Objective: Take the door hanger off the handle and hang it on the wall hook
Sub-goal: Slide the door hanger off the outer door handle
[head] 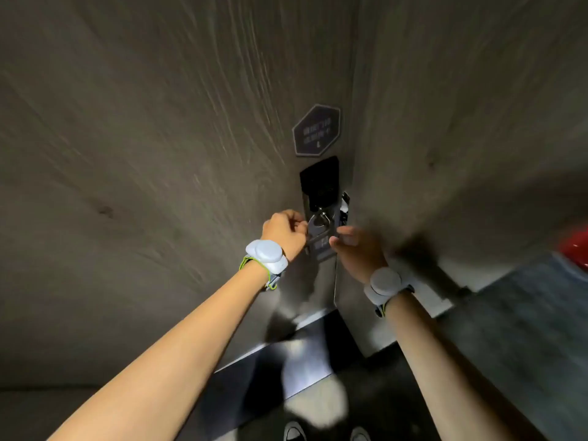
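A dark grey door hanger (pixel 319 241) hangs by its round cut-out on the metal door handle (pixel 323 218), below a black lock plate (pixel 319 183). My left hand (pixel 284 232) pinches the hanger's left edge near the top. My right hand (pixel 356 249) grips its right edge, fingers curled around it. Both wrists carry grey bands. The hanger's lower part is partly hidden between my hands. No wall hook shows in this view.
A dark hexagonal sign (pixel 316 130) is fixed to the wood-grain door above the lock. The door edge and frame (pixel 350 154) run just right of the handle. A red object (pixel 576 246) sits at the far right. My shoes (pixel 327 432) stand on the dark floor.
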Demonstrator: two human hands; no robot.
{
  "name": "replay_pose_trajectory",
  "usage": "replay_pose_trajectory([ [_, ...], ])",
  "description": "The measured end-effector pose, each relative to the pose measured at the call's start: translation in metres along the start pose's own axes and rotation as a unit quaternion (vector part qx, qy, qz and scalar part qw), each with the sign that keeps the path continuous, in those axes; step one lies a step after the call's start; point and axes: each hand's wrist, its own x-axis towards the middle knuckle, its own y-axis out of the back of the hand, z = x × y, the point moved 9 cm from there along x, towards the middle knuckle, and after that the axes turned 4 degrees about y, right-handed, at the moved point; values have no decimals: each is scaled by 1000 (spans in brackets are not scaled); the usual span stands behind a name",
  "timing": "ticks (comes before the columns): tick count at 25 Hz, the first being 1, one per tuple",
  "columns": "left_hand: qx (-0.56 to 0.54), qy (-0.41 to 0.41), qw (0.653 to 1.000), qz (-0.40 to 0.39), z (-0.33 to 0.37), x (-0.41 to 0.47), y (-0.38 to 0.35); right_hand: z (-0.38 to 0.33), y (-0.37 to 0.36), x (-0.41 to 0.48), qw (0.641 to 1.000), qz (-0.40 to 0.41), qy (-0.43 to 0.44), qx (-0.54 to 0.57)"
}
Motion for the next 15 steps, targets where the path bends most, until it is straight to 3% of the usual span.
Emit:
replay_pose_trajectory([
  [15, 31, 6, 999, -8, -24, 44, -43, 45, -39, 57, 997, -23, -43, 51],
])
